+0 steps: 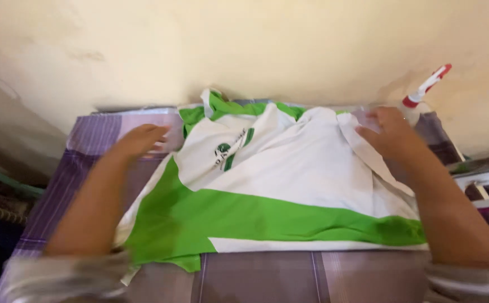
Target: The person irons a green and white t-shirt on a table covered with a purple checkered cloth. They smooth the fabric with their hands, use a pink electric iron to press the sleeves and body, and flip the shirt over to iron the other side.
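Note:
A white and green shirt (pixel 289 185) lies spread on a table covered with a purple checked cloth (pixel 267 278). My left hand (pixel 140 140) rests flat near the shirt's left edge, fingers apart, touching the cloth and the sleeve area. On the shirt's right side, my right hand (pixel 390 133) presses on a folded white part, fingers spread. Both hands are motion-blurred.
A cream wall (pixel 244 50) rises right behind the table. A spray bottle with a red and white trigger (pixel 426 90) stands at the back right. An iron with a white handle (pixel 488 188) sits at the right edge. Dark clutter lies left of the table.

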